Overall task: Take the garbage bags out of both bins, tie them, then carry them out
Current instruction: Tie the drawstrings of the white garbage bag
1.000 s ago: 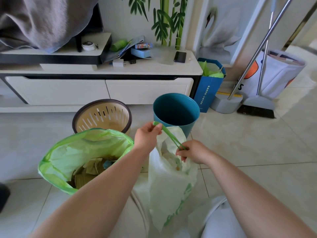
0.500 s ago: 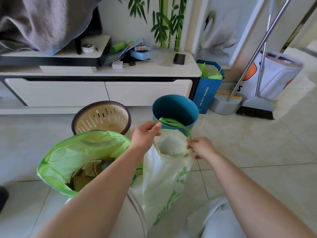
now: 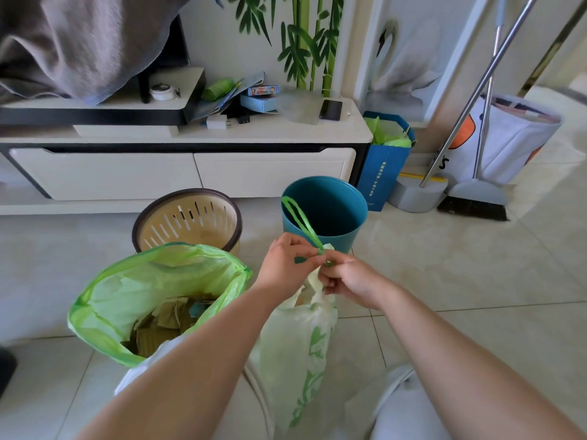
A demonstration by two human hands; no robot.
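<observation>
Tying is in hand: the white bag (image 3: pixel 298 344) is held up before the blue bin (image 3: pixel 333 204), with the left hand (image 3: pixel 286 265) and right hand (image 3: pixel 352 281) each in a pinch grip on its green drawstring (image 3: pixel 301 223). Next, the knot probably needs cinching. The green bag (image 3: pixel 152 281) stands open on the floor, untied.

Glossy pale tiled floor (image 3: pixel 476 281), low white cabinet (image 3: pixel 190 173), bamboo-painted wall (image 3: pixel 301 36).

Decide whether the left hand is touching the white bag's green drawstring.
Touching. The head view shows the left hand pinching the green drawstring where its loop meets the gathered mouth of the white bag.
</observation>
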